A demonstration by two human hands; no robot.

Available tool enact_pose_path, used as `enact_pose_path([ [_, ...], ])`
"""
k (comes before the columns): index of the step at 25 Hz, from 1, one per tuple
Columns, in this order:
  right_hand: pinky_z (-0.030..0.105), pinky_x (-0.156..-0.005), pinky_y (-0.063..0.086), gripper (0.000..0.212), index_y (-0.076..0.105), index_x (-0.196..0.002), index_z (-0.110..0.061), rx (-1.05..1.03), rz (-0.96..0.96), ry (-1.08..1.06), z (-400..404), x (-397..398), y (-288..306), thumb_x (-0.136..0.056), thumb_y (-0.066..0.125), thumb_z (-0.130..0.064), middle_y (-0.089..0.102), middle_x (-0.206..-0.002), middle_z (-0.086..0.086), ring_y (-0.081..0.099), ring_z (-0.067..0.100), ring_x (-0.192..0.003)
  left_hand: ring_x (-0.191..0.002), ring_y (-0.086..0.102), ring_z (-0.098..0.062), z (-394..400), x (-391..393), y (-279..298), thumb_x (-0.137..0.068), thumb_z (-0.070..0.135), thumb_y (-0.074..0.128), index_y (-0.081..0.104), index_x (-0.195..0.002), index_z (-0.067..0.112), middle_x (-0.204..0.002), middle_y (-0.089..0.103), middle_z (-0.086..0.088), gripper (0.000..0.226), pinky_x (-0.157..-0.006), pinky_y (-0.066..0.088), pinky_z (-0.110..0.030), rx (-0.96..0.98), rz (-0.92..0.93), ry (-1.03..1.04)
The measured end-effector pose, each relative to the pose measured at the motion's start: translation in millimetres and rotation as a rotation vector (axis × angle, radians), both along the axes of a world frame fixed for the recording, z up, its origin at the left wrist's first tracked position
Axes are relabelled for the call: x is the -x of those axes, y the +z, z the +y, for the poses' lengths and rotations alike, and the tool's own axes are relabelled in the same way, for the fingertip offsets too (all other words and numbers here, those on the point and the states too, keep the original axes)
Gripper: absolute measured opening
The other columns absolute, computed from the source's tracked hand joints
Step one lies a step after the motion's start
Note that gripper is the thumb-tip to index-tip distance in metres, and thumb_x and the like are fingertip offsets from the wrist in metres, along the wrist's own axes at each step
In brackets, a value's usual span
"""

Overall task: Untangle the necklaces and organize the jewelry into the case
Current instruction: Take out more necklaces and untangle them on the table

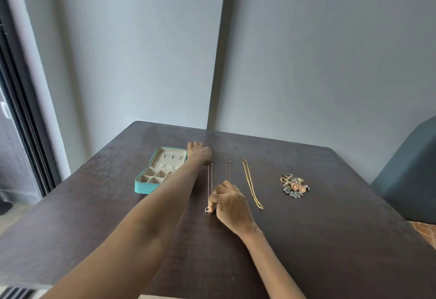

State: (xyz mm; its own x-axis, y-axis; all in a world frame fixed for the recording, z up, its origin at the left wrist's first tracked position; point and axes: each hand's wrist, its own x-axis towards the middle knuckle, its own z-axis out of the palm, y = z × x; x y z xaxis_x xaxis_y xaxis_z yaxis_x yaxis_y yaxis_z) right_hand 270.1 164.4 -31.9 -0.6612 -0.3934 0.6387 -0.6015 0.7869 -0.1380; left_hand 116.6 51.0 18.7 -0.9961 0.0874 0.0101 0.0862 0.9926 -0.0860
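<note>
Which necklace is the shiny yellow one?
The gold necklace, lying farthest right of the three, nearest the jewelry pile. The other two are thin and pale, and no hands touch the gold one.

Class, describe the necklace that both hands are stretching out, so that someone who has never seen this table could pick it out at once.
On the dark table, just right of the open teal jewelry case, three chains lie in parallel lines. It is the leftmost chain, thin and pale. Unlike the middle thin chain and the thicker gold chain, it is held by the left hand at the far end and the right hand at the pendant end.
</note>
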Motion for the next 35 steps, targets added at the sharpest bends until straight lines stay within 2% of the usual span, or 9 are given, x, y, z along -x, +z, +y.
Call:
enact_pose_path([
  [4,0.027,-0.055,0.048,0.024,0.062,-0.051,-0.023,-0.003,-0.016,0.002,1,0,0,-0.068,0.062,-0.006,0.058,-0.06,-0.009,0.051,0.013,-0.061,-0.131,0.034,-0.025,0,-3,3,-0.094,0.024,0.037,0.051,-0.132,0.021,-0.14,0.043,-0.01,0.041,-0.107,0.023,-0.035,-0.035,-0.012,0.006],
  [6,0.026,-0.057,0.048,0.028,0.062,-0.052,-0.023,0.036,-0.023,-0.01,2,0,0,-0.071,0.053,-0.004,0.058,-0.061,-0.009,0.051,0.013,-0.063,-0.131,0.035,-0.026,1,-3,3,-0.094,0.024,0.038,0.051,-0.131,0.02,-0.139,0.043,-0.01,0.04,-0.107,0.023,-0.035,-0.058,-0.015,0.007],
  [10,0.023,-0.064,0.043,0.038,0.063,-0.062,-0.019,0.311,-0.146,-0.026,6,-1,7,-0.076,0.029,-0.01,0.058,-0.066,-0.006,0.05,0.014,-0.073,-0.128,0.037,-0.029,8,-7,9,-0.094,0.022,0.04,0.058,-0.125,0.018,-0.135,0.048,-0.012,0.036,-0.105,0.027,-0.037,-0.179,0.111,-0.023],
  [14,0.025,-0.068,0.043,0.037,0.067,-0.064,-0.017,0.454,-0.141,-0.153,55,-1,10,-0.072,0.035,0.0,0.062,-0.069,-0.003,0.054,0.015,-0.076,-0.129,0.036,-0.028,39,-15,24,-0.092,0.015,0.042,0.062,-0.121,0.029,-0.133,0.048,-0.009,0.038,-0.105,0.025,-0.038,-0.243,0.189,-0.189],
  [17,0.033,-0.065,0.045,0.041,0.068,-0.065,-0.022,0.382,-0.179,-0.332,99,-4,4,-0.07,0.04,0.008,0.059,-0.07,-0.006,0.058,0.019,-0.077,-0.129,0.035,-0.026,65,-23,18,-0.091,0.015,0.041,0.062,-0.12,0.035,-0.136,0.045,-0.007,0.04,-0.104,0.025,-0.039,-0.209,0.165,-0.314],
  [21,0.026,-0.058,0.041,0.044,0.07,-0.063,-0.025,0.238,-0.18,-0.403,110,-7,3,-0.071,0.045,0.011,0.056,-0.068,-0.007,0.056,0.017,-0.076,-0.129,0.035,-0.025,86,-27,-3,-0.092,0.019,0.04,0.061,-0.121,0.037,-0.136,0.043,-0.006,0.04,-0.104,0.024,-0.04,-0.13,0.118,-0.333],
  [25,0.018,-0.055,0.03,0.037,0.068,-0.056,-0.027,0.13,-0.107,-0.393,109,-8,0,-0.07,0.053,0.004,0.054,-0.063,-0.007,0.052,0.013,-0.069,-0.128,0.036,-0.025,89,-23,-13,-0.091,0.019,0.043,0.062,-0.12,0.037,-0.134,0.044,-0.005,0.039,-0.102,0.025,-0.039,-0.112,0.111,-0.293],
  [30,0.02,-0.057,0.034,0.035,0.067,-0.053,-0.024,0.164,-0.174,-0.339,110,-8,0,-0.067,0.051,0.003,0.056,-0.064,-0.007,0.045,0.008,-0.073,-0.129,0.035,-0.025,90,-16,-10,-0.093,0.021,0.039,0.06,-0.123,0.036,-0.135,0.043,-0.006,0.039,-0.103,0.024,-0.039,-0.098,0.104,-0.271],
  [35,0.022,-0.06,0.041,0.033,0.066,-0.051,-0.023,0.177,-0.221,-0.253,109,-12,3,-0.064,0.047,0.0,0.059,-0.065,-0.007,0.049,0.007,-0.072,-0.128,0.035,-0.025,91,-12,-10,-0.095,0.024,0.037,0.059,-0.124,0.035,-0.133,0.043,-0.006,0.038,-0.104,0.023,-0.039,-0.085,0.083,-0.249],
])
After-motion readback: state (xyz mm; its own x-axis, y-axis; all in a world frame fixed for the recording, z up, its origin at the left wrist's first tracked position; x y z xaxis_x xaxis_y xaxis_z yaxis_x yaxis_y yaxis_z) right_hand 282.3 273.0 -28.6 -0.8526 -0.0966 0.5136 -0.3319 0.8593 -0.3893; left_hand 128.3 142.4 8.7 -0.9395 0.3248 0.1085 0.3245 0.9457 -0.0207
